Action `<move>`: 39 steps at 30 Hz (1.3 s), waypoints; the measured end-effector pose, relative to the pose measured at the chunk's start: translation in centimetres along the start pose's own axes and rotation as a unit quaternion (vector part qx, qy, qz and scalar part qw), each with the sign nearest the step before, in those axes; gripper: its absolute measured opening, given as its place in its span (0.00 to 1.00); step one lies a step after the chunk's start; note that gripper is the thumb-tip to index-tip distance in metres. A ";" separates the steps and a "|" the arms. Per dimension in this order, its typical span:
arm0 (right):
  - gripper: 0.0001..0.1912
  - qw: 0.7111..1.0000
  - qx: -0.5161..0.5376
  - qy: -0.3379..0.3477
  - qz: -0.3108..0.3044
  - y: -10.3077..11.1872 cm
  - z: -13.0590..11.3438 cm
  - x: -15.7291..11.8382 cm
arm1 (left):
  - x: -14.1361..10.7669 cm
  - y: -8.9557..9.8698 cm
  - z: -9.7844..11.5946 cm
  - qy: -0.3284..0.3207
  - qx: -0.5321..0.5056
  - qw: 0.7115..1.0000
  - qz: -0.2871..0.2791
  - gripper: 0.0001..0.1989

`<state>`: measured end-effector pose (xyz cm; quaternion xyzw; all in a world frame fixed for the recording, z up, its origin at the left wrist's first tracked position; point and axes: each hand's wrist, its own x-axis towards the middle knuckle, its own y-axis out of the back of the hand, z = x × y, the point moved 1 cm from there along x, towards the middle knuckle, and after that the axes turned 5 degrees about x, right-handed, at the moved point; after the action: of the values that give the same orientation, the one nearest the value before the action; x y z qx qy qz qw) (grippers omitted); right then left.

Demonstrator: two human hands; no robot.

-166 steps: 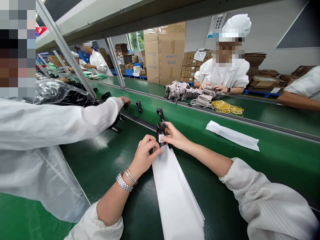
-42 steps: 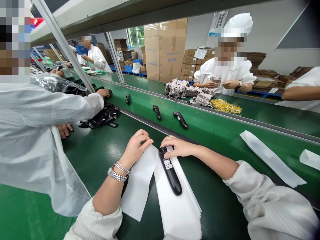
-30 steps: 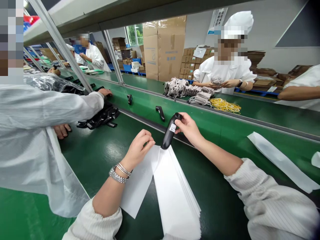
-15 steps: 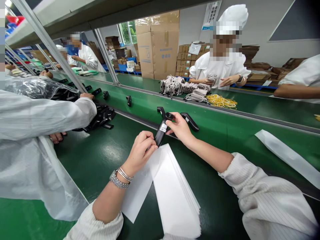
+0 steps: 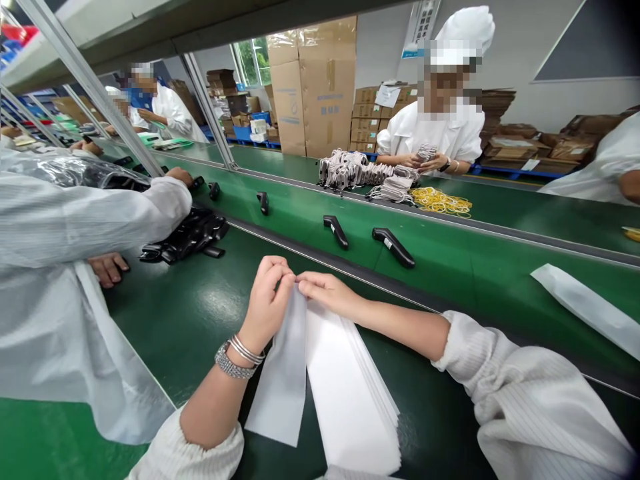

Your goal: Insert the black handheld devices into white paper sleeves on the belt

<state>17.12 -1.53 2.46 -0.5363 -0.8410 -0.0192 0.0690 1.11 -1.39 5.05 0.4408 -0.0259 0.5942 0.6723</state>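
My left hand (image 5: 273, 297) pinches the upper end of a translucent white sleeve bag (image 5: 283, 393), which hangs down flat over the green table. The fingertips of my right hand (image 5: 325, 293) meet the left ones at the same end and are closed on it. Beside and partly under this bag lies a fanned stack of white sleeve bags (image 5: 350, 393). Beyond my hands, on the green belt, lie a black bent-handled device (image 5: 336, 231) with a small label and another black device (image 5: 393, 247) to its right.
A filled-looking white sleeve (image 5: 585, 307) lies on the belt at right. A co-worker's sleeve (image 5: 85, 213) reaches in at left by a heap of black items (image 5: 187, 237). Bundled grey cables (image 5: 350, 172) and yellow loops (image 5: 440, 202) lie before another worker. A metal post (image 5: 210, 110) stands beyond.
The black labelled device that was between my hands no longer shows there. My right hand has come down and left to the bag. Items on the belt have shifted right.
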 end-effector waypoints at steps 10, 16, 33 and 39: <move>0.21 0.974 0.205 -0.021 0.091 2.3 -3.5 -0.1 | 0.4 0.1 -2.5 0.133 -0.012 0.989 -0.067 0.15; 0.16 0.876 -0.339 0.026 0.343 15.3 -6.9 -1.3 | -0.2 0.2 -3.3 0.165 0.123 0.946 -0.252 0.16; 0.14 0.567 -0.731 -0.330 0.189 23.3 -0.5 -4.5 | -0.3 -1.9 -2.2 0.067 0.178 0.942 -0.276 0.15; 0.22 0.750 -0.536 -0.028 0.386 20.1 -3.9 -3.5 | -0.3 -2.2 -2.0 0.023 0.150 0.963 -0.223 0.11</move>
<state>37.19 3.41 5.01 -0.7642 -0.4160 -0.4236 -0.2520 1.80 -0.17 2.43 0.5173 0.1780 0.4365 0.7143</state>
